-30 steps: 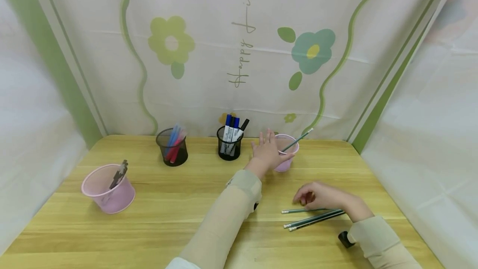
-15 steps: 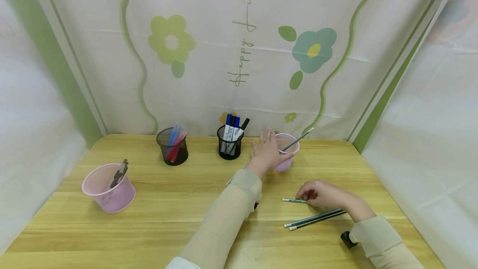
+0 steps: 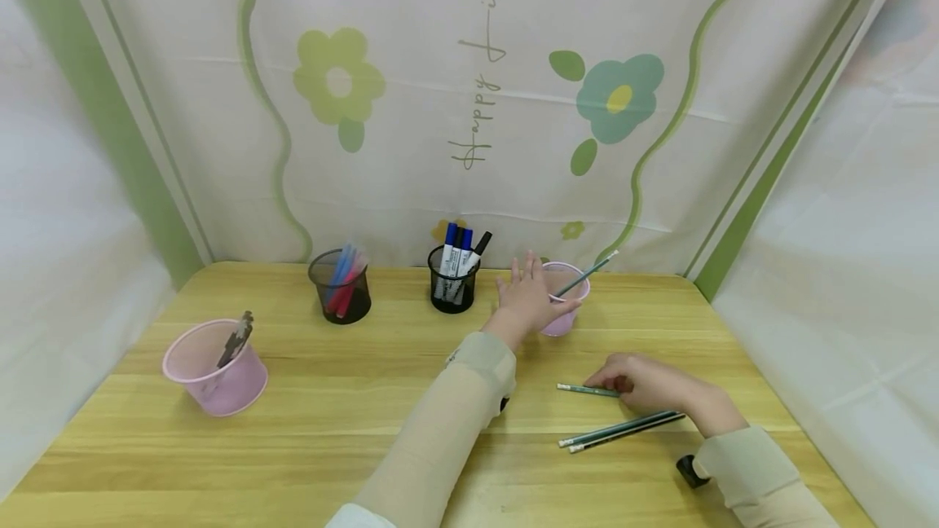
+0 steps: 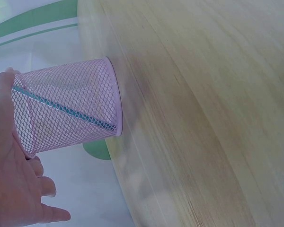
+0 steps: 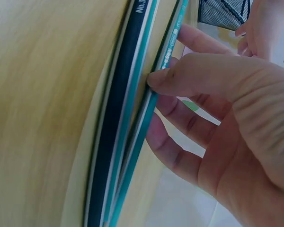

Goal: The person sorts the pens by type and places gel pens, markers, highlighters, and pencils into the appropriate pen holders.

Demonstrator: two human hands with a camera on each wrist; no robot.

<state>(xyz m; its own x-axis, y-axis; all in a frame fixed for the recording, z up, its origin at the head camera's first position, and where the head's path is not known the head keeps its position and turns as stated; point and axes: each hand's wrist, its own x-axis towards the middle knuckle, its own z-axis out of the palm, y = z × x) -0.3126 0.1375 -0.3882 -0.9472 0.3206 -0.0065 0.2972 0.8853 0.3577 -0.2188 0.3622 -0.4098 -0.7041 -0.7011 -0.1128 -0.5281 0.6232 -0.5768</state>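
Note:
My left hand (image 3: 522, 301) spans a pink mesh pen holder (image 3: 562, 323) at the back right, thumb and fingers on either side of its rim. In the left wrist view one green pencil (image 4: 66, 109) leans inside that holder. My right hand (image 3: 660, 391), nearer the front, pinches a green pencil (image 3: 575, 389) between thumb and fingers; its white eraser end points left. In the right wrist view the thumb presses on the held pencil (image 5: 172, 45). Just in front of this hand, a few more pencils (image 3: 616, 432) lie side by side on the table.
Left of the pink holder stands a black mesh cup (image 3: 452, 301) with several markers. Further left, another black mesh cup (image 3: 355, 310) holds blue and red pens. A wider pink holder (image 3: 235, 388) with dark pens stands at the left. A printed curtain (image 3: 411, 186) hangs behind the table (image 3: 293, 463).
My right hand has pinched one pencil and shifted it away from the others, towards the back and slightly right. My left hand has stayed at the pink holder.

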